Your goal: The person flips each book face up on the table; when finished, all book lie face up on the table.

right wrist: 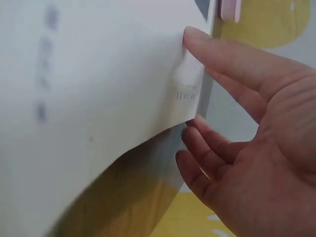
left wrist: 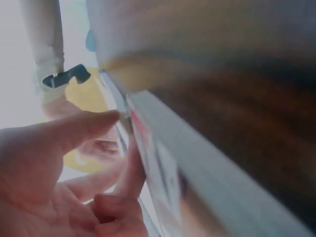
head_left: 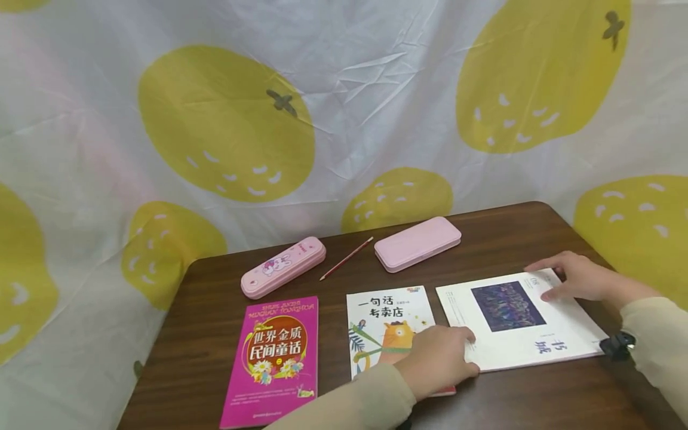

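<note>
A white magazine with a dark square picture lies at the right of the table, between both hands. My left hand reaches over the lower right of the white cartoon-cover book and pinches the magazine's left edge. In the left wrist view, its thumb meets that edge close beside the book's spine. My right hand grips the magazine's right side near the far corner. The right wrist view shows the thumb on the cover and the other fingers at the edge and below it.
A magenta book lies at the left. Behind the books are a pink rabbit-print pencil case, a red pencil and a plain pink case. A lemon-print curtain hangs close behind the brown table.
</note>
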Motion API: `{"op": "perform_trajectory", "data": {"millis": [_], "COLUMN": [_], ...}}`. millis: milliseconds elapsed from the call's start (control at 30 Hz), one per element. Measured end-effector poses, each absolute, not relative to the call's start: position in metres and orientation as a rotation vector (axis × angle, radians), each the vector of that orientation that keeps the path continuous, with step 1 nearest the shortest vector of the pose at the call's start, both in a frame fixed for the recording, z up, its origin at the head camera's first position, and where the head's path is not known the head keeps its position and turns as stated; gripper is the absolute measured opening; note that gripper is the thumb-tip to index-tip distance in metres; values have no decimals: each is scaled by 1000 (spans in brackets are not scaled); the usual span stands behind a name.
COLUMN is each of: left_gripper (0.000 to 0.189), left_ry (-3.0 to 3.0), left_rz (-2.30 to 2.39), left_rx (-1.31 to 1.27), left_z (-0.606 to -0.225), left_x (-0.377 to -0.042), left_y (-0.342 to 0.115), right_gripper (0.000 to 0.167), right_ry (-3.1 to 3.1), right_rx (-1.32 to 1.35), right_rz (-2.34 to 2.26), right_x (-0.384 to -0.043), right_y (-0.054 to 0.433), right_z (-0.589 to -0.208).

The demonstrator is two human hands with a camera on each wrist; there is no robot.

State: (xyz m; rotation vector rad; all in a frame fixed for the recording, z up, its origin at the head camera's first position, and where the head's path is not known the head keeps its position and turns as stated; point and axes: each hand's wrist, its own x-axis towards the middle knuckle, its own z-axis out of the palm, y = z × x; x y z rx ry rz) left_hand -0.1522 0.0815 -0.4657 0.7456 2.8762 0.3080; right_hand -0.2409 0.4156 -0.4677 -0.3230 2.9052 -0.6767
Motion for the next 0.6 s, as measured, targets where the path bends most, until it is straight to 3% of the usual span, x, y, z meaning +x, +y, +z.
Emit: {"op": "perform_trajectory", "data": {"millis": [300,600], "left_gripper": [32,26], "left_ry": [2841,2985], "left_rz": [198,360], "left_rx": [750,855], "left_z": [-451,-452], "left_x": [-169,-211], "left_y": [72,64], "right_gripper": [73,68], "right_ry": [3031,2991], "right_rx": [-283,-318], "right_rz": [-449,-357], "right_x": [-210,-177], "right_y": [410,423], "right_z": [-469,-467]}}
